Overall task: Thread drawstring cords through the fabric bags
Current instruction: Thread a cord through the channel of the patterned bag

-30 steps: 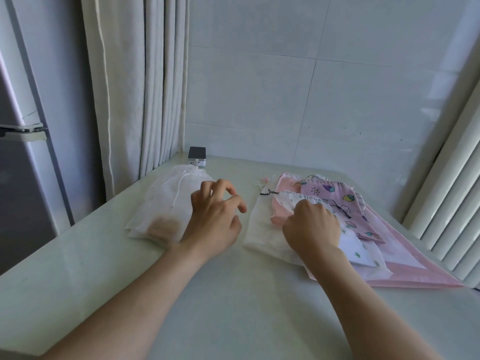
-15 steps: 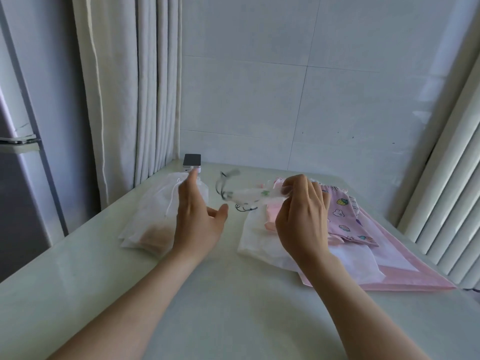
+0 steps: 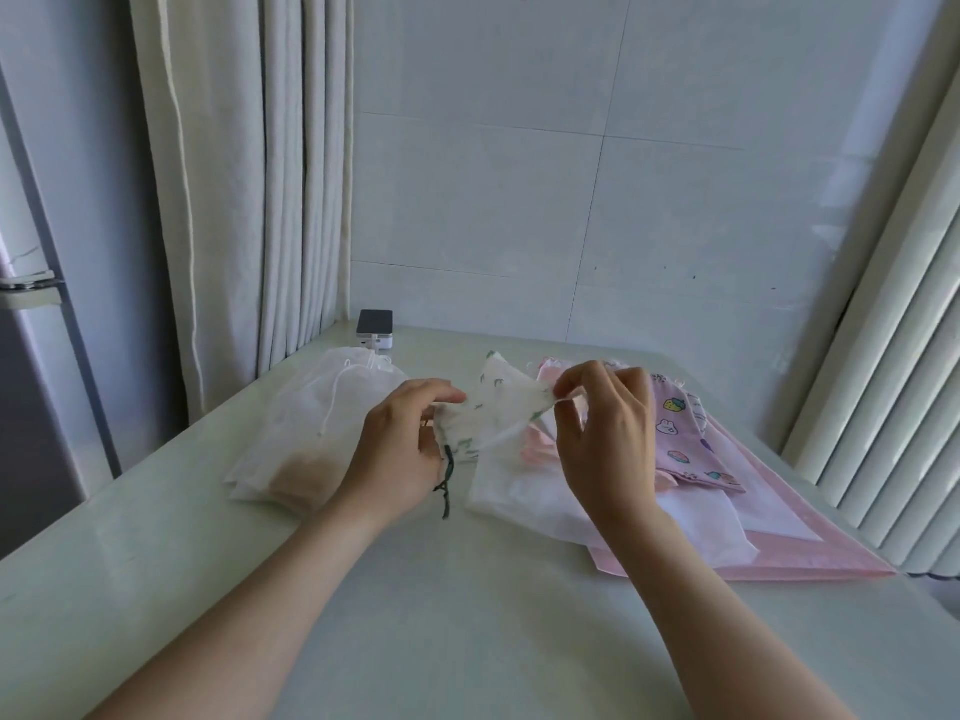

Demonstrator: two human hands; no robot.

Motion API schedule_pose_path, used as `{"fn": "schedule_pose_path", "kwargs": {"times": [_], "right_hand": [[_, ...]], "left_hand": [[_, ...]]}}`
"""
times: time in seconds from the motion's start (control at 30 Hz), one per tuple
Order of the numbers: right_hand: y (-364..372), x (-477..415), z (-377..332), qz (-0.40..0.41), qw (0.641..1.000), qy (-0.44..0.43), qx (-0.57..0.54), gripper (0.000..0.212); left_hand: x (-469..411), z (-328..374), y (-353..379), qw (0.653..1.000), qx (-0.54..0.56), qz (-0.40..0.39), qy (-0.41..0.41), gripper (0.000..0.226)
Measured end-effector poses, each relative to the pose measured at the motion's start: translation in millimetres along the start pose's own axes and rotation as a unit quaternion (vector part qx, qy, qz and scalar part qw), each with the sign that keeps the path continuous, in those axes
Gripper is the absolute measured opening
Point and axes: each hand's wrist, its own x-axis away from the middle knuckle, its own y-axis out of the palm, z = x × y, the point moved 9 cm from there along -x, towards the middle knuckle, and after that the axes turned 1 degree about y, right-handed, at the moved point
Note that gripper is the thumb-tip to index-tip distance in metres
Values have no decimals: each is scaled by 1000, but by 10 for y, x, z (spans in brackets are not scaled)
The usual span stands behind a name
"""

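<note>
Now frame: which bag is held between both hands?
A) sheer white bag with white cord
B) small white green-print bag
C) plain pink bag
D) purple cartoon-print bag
B: the left hand and right hand each pinch an end of the small white green-print bag, its dark cord hanging below the left hand.

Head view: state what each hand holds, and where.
Both hold the small printed bag: left hand grips its gathered end, where the dark cord hangs; right hand pinches the opposite edge.
</note>
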Motion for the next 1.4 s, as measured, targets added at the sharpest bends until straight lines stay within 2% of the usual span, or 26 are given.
{"fn": "schedule_pose_path", "kwargs": {"times": [0.07,0.23,0.33,0.43,0.53,0.6,0.67,0.8,0.9,0.93,1.0,1.03,1.1,1.17,1.27,1.4], "right_hand": [[96,9,79,-45,998,34,0,30],[319,129,219,-167,980,107,16,56],[440,208,217,-230,964,132,0,70],[484,193,228,-236,960,149,-11,58],[436,133,249,-186,967,170,-24,32],[401,96,246,-156,971,178,-37,11],[392,83,246,-136,972,179,-61,9],[425,69,217,-126,965,185,-137,23],[471,49,180,-139,961,182,-157,34],[507,40,184,-145,961,176,-157,31],[599,31,192,-164,959,172,-156,3],[644,21,175,-185,959,159,-144,27],[750,47,158,-254,956,119,-87,73],[824,134,163,-331,939,94,15,96],[794,191,193,-360,918,66,154,91],[561,79,140,-271,945,74,168,73]], "left_hand": [[-4,-11,5,1000,-8,9,20,67],[-23,64,-138,996,-14,74,51,53],[-23,164,-176,994,-32,75,77,71],[3,254,-208,991,-40,66,110,90],[14,284,-193,989,-47,56,125,91],[12,277,-212,988,-60,72,119,79],[13,277,-282,984,-82,110,112,63],[45,232,-428,973,-135,174,63,41],[36,77,-425,980,-121,161,-11,28],[33,71,-412,982,-109,155,-9,25],[29,86,-417,984,-82,159,17,18],[27,98,-437,984,-74,162,27,16],[19,112,-468,984,-69,161,36,26],[11,120,-469,983,-76,157,52,33],[1,102,-415,985,-85,141,51,23],[13,61,-335,980,-157,117,22,14]]}}
